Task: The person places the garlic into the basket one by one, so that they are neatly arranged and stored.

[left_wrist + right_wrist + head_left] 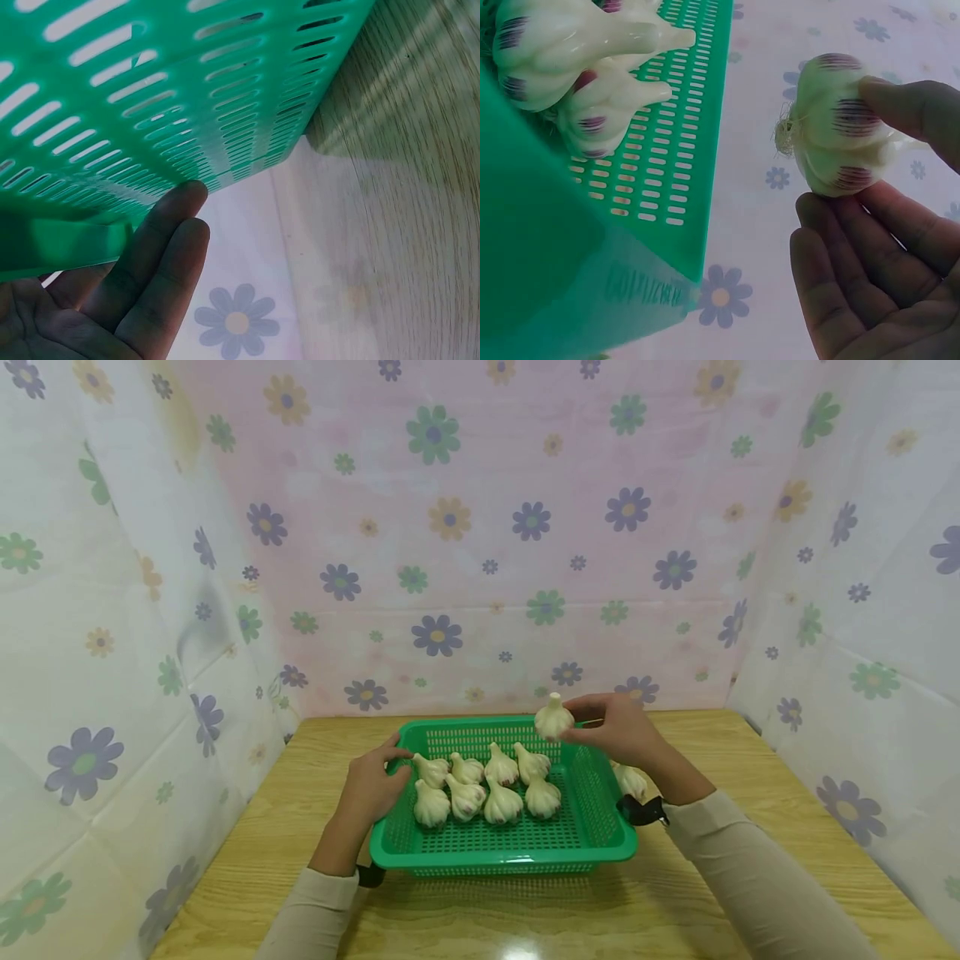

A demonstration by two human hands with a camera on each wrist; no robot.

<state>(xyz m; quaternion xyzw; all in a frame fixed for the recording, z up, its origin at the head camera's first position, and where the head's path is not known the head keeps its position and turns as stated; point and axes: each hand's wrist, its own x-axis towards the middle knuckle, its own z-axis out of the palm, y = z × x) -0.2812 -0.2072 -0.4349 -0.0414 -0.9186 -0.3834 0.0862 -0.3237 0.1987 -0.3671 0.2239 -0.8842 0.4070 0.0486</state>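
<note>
The green basket point(592, 835) at the table's point(750, 860) far edge holds eight garlic bulbs point(484, 785). The right hand point(618, 727) pinches a ninth bulb point(553, 718) over its far rim; the left hand point(371, 785), fingers straight, rests on its left wall.

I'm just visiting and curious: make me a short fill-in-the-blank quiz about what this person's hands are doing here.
1. The right hand pinches a white ____ bulb.
2. The left hand rests on the perforated plastic basket, whose colour is ____.
3. Inside the basket lie ____ bulbs, in two rows.
4. The basket stands on a ____ table.

Missing words: garlic; green; eight; wooden
</note>
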